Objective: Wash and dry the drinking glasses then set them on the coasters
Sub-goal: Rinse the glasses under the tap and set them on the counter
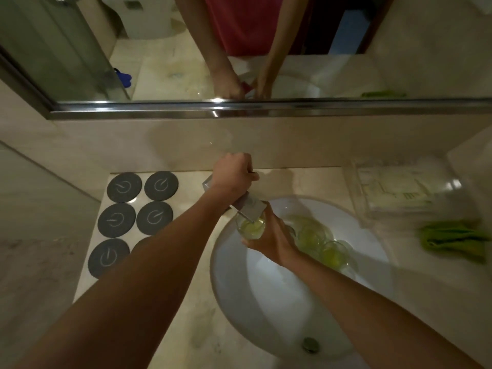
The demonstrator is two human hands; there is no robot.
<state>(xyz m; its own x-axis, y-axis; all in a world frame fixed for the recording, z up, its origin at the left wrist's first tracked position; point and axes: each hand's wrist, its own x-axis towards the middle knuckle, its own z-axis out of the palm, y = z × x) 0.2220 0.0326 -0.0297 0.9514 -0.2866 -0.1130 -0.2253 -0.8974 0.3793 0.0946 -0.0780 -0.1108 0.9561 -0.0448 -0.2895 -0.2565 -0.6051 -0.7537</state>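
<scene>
- Rinsing step: the clear drinking glass (251, 227) sits under the square chrome faucet (249, 207), over the white round basin (266, 302); best kept upright and centred so water swirls inside.
- Right hand (274, 239): fingers wrapped round the glass.
- Left hand (234, 173): fingers curled on the faucet's handle, arm reaching forward.
- More glasses (319, 243) lie in the basin; dark round coasters (138, 209) wait on the desk, left.

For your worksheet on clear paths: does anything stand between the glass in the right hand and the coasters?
Yes. The left forearm crosses between the glass held by the right hand and the coasters, covering part of one. The coasters' visible tops are bare.
</scene>
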